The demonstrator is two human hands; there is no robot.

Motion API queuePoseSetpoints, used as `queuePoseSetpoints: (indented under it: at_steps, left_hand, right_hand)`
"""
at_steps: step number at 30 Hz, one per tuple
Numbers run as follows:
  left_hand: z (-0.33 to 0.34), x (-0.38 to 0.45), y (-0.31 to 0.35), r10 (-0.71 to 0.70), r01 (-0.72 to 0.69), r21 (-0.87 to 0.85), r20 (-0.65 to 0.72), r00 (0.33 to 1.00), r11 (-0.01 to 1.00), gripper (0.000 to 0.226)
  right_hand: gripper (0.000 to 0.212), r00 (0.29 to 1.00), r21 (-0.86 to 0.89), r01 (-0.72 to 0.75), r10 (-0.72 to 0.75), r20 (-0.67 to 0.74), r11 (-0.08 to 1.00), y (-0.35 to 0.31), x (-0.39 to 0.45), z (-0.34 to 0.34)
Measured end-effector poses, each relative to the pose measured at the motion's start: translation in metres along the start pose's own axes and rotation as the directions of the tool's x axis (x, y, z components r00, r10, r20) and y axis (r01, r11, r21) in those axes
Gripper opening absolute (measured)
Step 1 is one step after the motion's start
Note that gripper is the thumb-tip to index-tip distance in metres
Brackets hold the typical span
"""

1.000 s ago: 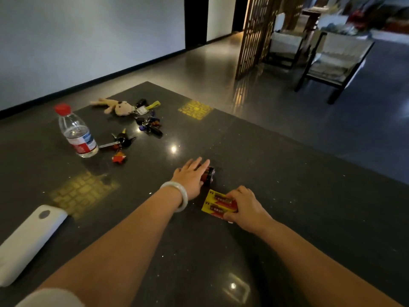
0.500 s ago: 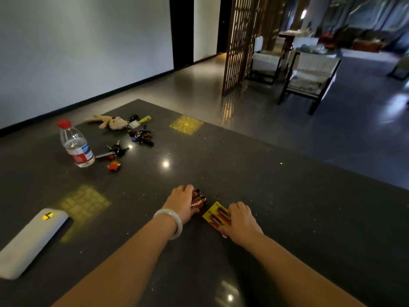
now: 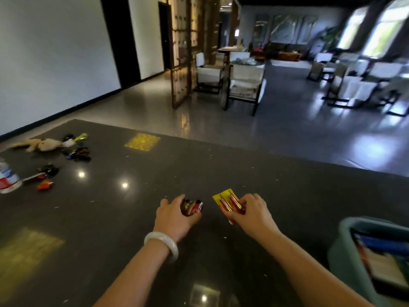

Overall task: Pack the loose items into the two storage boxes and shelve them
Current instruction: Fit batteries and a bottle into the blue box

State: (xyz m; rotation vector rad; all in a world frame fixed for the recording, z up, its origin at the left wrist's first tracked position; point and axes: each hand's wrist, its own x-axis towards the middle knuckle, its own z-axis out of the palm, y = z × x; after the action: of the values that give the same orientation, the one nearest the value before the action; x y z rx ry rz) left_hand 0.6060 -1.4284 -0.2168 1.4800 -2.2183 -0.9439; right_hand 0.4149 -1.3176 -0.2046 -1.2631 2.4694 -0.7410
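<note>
Head view: two hands on the dark surface. Left grip curled round loose batteries, count unclear; right grip pinching one yellow battery card. One teal storage box at right, holding blurred packages.

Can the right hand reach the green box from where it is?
Probably yes. The right hand grips the yellow battery card, and the pale green storage box sits close on its right, with only bare dark table between them.
</note>
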Motion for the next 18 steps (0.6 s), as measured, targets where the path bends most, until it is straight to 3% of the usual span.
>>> queuePoseSetpoints:
  at_steps: [5, 10, 14, 18]
  left_hand:
    - [0.044, -0.043, 0.1, 0.258, -0.256, -0.058, 0.029, 0.966, 0.965, 0.071]
    - [0.098, -0.099, 0.18, 0.469, -0.46, -0.102, 0.102, 0.877, 0.882, 0.065]
    - [0.142, -0.144, 0.223, 0.567, -0.557, -0.11, 0.153, 0.809, 0.824, 0.067]
    - [0.173, -0.176, 0.244, 0.595, -0.604, -0.007, 0.184, 0.782, 0.797, 0.072]
  right_hand:
    - [0.053, 0.976, -0.004, -0.088, 0.086, -0.203, 0.996, 0.067, -0.048, -0.085]
    - [0.051, 0.88, 0.068, -0.224, 0.232, -0.415, 0.972, 0.141, -0.122, -0.15]
    - [0.057, 0.834, 0.1, -0.351, 0.359, -0.419, 0.931, 0.195, -0.184, -0.18]
    - [0.057, 0.819, 0.055, -0.429, 0.414, -0.396, 0.902, 0.231, -0.228, -0.195]
